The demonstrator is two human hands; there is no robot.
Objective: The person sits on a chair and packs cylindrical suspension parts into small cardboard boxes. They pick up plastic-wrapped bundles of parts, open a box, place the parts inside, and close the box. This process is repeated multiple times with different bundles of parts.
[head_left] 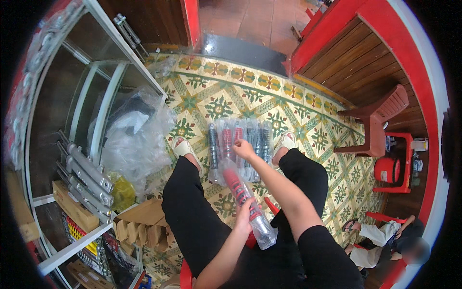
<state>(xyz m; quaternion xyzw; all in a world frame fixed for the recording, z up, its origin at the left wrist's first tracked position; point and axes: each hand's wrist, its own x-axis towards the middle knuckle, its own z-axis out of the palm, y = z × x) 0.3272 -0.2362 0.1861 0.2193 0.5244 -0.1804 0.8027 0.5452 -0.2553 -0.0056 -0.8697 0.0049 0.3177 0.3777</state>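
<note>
My left hand [244, 216] is wrapped round a red shock absorber [235, 185] with a black spring, sealed in a clear plastic bag. It is held at a slant over my lap, its silver end toward me. My right hand [244, 150] is closed in a pinch just beyond the far end of that bag; what its fingers hold, if anything, is too small to make out. Beneath it, a row of bagged shock absorbers [213, 144] lies side by side on the floor between my feet, some red, others black or dark. My right hand and forearm cover part of the row.
Crumpled clear plastic [139, 139] lies to the left by a glass cabinet [86, 62]. Cardboard boxes [144, 219] and grey metal fork tubes [84, 168] are nearer. On the right are a brown plastic chair [375, 120], a red stool [406, 159] and a seated person [385, 236].
</note>
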